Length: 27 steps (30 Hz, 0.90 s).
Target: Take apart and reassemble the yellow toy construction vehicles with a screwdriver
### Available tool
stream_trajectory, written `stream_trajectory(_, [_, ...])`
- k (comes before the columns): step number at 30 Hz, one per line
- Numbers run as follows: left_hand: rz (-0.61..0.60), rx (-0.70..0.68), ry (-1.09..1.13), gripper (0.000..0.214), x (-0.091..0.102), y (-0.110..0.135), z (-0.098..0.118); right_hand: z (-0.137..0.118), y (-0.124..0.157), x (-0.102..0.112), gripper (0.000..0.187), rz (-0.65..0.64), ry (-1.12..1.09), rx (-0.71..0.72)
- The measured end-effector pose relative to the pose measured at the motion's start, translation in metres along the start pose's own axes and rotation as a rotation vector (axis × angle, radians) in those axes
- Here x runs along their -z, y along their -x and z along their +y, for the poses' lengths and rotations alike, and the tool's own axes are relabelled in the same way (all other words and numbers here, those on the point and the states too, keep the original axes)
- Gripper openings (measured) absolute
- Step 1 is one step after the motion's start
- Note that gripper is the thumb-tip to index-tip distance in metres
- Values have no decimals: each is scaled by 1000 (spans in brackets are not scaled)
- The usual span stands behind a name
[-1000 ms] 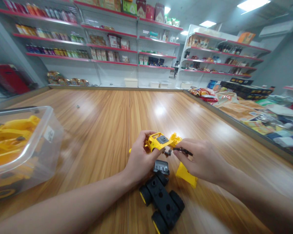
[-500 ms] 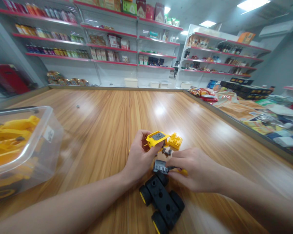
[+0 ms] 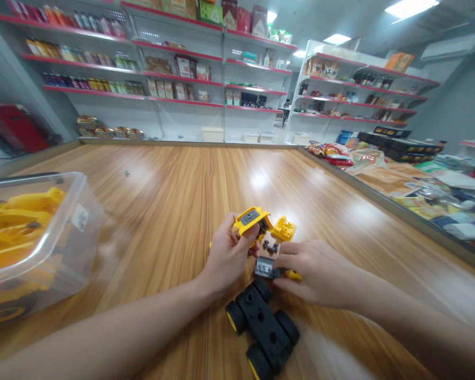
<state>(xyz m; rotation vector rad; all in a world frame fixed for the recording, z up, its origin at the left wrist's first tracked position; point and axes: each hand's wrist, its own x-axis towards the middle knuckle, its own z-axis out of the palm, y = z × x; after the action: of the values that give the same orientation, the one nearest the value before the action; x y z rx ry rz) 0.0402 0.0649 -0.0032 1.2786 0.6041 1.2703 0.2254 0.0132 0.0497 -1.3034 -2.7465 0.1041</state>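
Note:
My left hand (image 3: 229, 258) grips a yellow toy truck body part (image 3: 257, 219) with a dark grey panel on top, held tilted above the table. My right hand (image 3: 309, 269) is closed, thumb and fingertips pinching the dark end of a small grey plastic piece (image 3: 264, 267). A yellow bit (image 3: 293, 275) shows under the right fingers, mostly hidden. Between and beyond the hands lie several small dark screws or pegs (image 3: 269, 246) and a loose yellow piece (image 3: 284, 228). Nearer me, the black wheeled chassis (image 3: 261, 322) rests with its holed face up.
A clear plastic box (image 3: 81, 232) with yellow toy parts stands at the left. One tiny grey piece (image 3: 127, 173) lies on the far left of the wooden table (image 3: 162, 200). Packaged goods (image 3: 388, 174) fill the right side, beyond a raised edge. Stocked shelves (image 3: 182, 100) stand behind.
My left hand has tilted the yellow body part and moved it slightly up and left. The grey piece has shifted slightly right with my right fingers. The chassis has stayed put.

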Motion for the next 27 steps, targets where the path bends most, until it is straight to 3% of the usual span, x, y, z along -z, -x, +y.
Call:
stream_trajectory(17, [-126, 16, 140, 31, 3, 6, 4, 5, 1, -7, 13, -50, -27, -75])
stream_trajectory(27, [-2, -14, 134, 15, 3, 0, -3, 15, -2, -5, 11, -41, -71, -7])
